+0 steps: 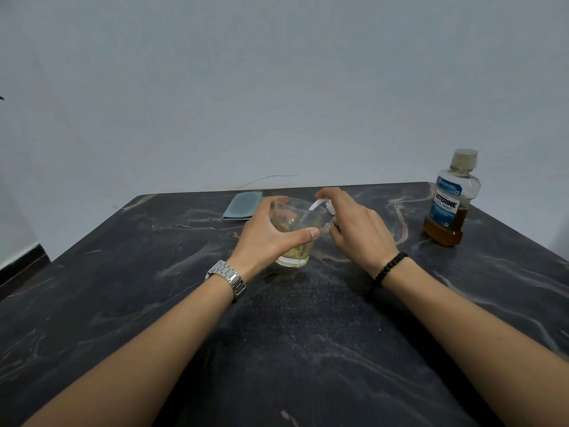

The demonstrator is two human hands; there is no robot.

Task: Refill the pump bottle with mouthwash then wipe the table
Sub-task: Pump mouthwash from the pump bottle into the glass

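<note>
A clear glass (303, 218) with a little yellowish liquid at its bottom stands on the dark marble table (292, 334). My left hand (271, 235) grips the glass from the left, thumb across its front. My right hand (357, 226) is just right of the glass and holds a white pump head (320, 204), whose white spout reaches over the glass rim. The pump bottle's body is hidden behind my right hand. A mouthwash bottle (449, 201) with a blue label and amber liquid low inside stands capped at the far right.
A folded blue-grey cloth (243, 206) lies near the table's far edge, left of the glass. A plain wall rises behind the table. The table's left edge falls off to a white floor with a dark skirting.
</note>
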